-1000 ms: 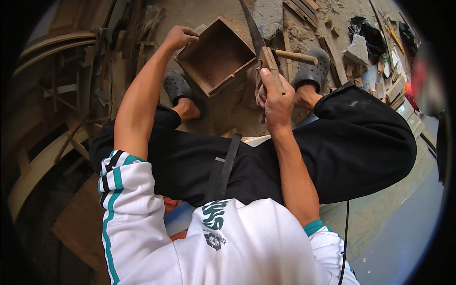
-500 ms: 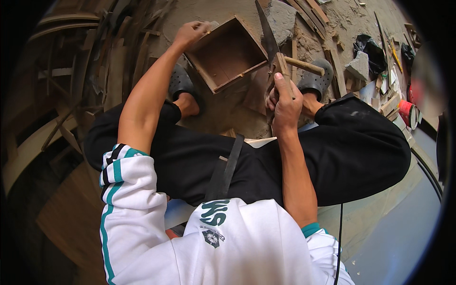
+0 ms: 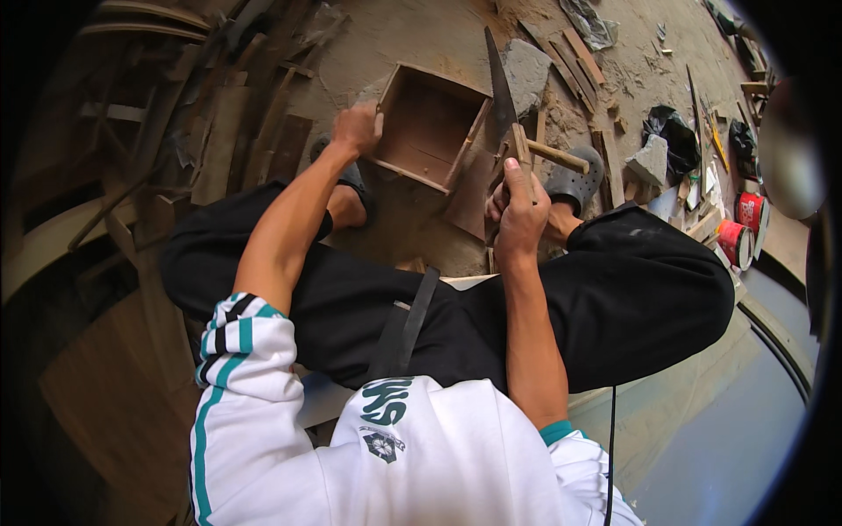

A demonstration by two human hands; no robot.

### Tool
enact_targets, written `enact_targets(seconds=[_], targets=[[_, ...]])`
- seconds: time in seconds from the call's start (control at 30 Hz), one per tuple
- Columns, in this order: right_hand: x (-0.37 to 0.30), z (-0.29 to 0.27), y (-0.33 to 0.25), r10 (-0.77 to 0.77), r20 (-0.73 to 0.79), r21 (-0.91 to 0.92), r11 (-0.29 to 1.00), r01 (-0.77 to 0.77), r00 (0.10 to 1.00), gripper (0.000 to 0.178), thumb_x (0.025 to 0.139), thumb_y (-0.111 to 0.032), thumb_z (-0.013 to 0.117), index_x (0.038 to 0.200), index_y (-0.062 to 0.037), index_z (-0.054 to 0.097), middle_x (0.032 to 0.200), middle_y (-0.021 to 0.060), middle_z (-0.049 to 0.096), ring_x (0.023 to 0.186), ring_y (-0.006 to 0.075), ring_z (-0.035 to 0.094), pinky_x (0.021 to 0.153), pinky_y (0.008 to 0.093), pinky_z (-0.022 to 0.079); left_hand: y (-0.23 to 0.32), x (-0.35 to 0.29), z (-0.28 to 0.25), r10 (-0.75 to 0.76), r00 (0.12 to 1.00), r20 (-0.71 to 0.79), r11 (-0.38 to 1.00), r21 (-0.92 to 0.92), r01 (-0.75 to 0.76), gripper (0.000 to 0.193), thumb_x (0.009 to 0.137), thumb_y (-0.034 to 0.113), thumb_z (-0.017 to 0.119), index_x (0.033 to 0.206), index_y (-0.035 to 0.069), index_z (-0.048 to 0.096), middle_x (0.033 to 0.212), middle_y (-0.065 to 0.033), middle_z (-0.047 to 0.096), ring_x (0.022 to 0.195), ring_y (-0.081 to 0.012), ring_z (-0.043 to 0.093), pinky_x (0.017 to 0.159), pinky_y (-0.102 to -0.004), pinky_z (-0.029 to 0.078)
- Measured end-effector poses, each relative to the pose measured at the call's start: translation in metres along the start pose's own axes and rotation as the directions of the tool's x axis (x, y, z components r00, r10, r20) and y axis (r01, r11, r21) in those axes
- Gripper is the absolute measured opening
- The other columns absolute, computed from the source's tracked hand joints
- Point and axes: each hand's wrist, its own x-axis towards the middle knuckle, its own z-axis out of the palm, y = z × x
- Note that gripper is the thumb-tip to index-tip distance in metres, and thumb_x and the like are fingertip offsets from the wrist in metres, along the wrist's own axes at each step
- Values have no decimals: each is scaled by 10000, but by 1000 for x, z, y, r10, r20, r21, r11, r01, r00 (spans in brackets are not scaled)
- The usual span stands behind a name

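An open wooden box (image 3: pixel 469 145) rests on the ground between my feet, its bare inside facing up. My left hand (image 3: pixel 358 130) is closed at the box's left wall, fingers curled against the edge. In my right hand (image 3: pixel 521 210) is a handsaw (image 3: pixel 501 88), gripped by its wooden handle, thumb along the top. The dark blade points up and away, just right of the box. A round wooden rod (image 3: pixel 559 156), like a tool handle, sticks out rightward beside the saw handle; I cannot tell whether my hand also holds it.
A pale stone block (image 3: pixel 526 74) lies beyond the saw blade. Stacked boards (image 3: pixel 215 145) crowd the left. My dark clog (image 3: pixel 579 175) stands by the rod. Red cans (image 3: pixel 735 243), a black plastic bag (image 3: pixel 671 131) and wood scraps lie to the right.
The box has turned counterclockwise and sits lower in view. My left hand has shifted from its upper left corner down along its left wall. The right hand still holds the saw.
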Motion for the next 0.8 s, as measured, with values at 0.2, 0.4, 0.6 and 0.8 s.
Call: enact_targets(seconds=[0.2,0.4,0.6,0.8], targets=[[-1,0,10,-3,87,54,999,-2,996,287,998,-252,621,780,-79,551,591,-47,440,464,50,394,426,228,326,7,-58,2,-260,964,53,956,-129,265,383,865,348,636,1022,-1,631,938,-295,690,925,-477,665,827,-534,521],[-11,12,11,37,126,-129,991,-20,991,288,983,-268,650,804,-50,591,605,-40,482,492,51,437,444,232,335,12,-91,13,-385,909,160,898,-163,409,490,799,475,705,996,30,648,898,-264,701,911,-455,675,822,-490,527],[-6,0,27,28,204,-272,962,30,979,312,969,-279,666,784,-34,609,619,-21,515,546,67,457,499,251,367,5,-72,0,-479,878,-9,832,-324,451,398,863,470,679,913,75,676,857,-193,709,865,-411,683,773,-456,521],[-17,4,22,-133,341,-634,698,333,930,302,928,-262,711,790,-9,622,591,74,532,535,125,474,520,323,403,-16,-25,7,-241,889,-388,948,-291,130,248,848,274,683,1037,116,712,1117,-82,681,1088,-303,617,915,-415,500]])
